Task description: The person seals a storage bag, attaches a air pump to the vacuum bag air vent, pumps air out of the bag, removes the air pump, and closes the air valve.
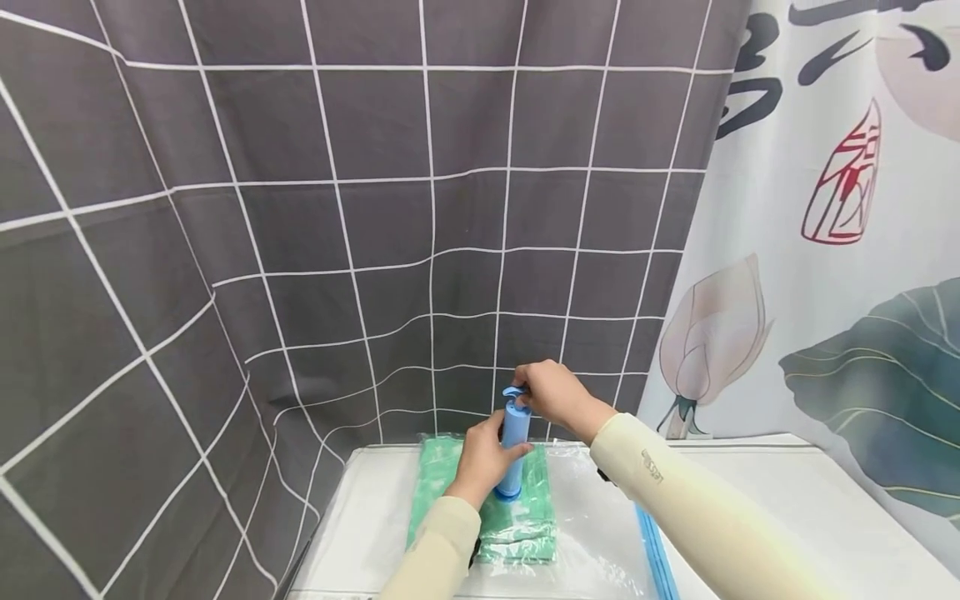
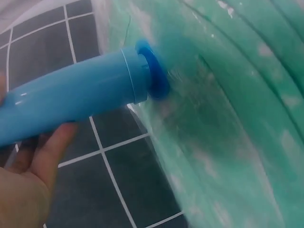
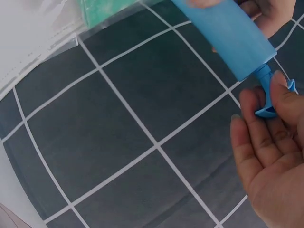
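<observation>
A light-blue hand pump stands upright on a clear plastic bag with folded green fabric inside. My left hand grips the pump's barrel. In the left wrist view the barrel's end meets a darker blue valve on the bag, and wrinkled film lies over the green fabric. My right hand holds the pump's handle at the top, thumb and fingers around it. A short length of rod shows between handle and barrel in the right wrist view.
The bag lies on a white table. A blue zip strip runs along the bag's right edge, partly under my right forearm. Behind the table hangs a dark grey curtain with white grid lines; a printed white curtain hangs at the right.
</observation>
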`<move>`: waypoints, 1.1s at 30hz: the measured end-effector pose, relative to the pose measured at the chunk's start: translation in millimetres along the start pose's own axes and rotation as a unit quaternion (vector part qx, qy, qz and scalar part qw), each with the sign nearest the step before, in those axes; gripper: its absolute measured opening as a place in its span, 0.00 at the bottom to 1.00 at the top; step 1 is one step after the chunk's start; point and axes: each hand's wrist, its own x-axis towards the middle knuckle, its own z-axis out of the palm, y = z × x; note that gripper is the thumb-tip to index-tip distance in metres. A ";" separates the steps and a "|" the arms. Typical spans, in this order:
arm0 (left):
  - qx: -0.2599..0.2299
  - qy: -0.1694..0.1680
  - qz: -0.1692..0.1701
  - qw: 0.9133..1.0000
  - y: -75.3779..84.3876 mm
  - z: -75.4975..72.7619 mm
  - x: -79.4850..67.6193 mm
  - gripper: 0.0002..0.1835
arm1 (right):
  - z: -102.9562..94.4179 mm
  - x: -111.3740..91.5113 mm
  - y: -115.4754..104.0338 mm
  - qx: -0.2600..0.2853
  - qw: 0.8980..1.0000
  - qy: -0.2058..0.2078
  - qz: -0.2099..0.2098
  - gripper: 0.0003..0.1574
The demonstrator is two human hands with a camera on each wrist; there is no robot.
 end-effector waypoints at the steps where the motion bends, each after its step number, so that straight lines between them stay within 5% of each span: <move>1: 0.000 -0.003 -0.001 1.000 0.3 0.6 -0.4 0.28 | 5.0 0.1 4.9 0.000 1.000 0.002 0.000 0.10; 7: -0.010 -0.005 -0.014 1.000 3.3 -0.7 0.1 0.28 | 74.8 27.9 86.0 0.030 0.999 0.019 -0.030 0.19; 9: -0.011 -0.011 -0.018 1.000 4.9 -1.5 1.2 0.28 | 79.4 31.3 91.8 0.030 0.999 0.017 -0.022 0.18; 16: -0.001 -0.017 -0.026 0.999 6.6 -2.4 0.2 0.28 | 9.6 4.0 19.2 0.044 0.999 0.008 -0.013 0.10; 28: 0.015 0.006 -0.018 1.000 7.1 -1.7 -2.9 0.31 | -79.0 26.5 -5.1 0.076 0.993 0.073 0.046 0.12; 33: 0.008 0.005 -0.023 1.000 6.0 -0.1 -3.5 0.31 | -96.6 30.2 -13.6 0.073 0.991 0.095 0.059 0.15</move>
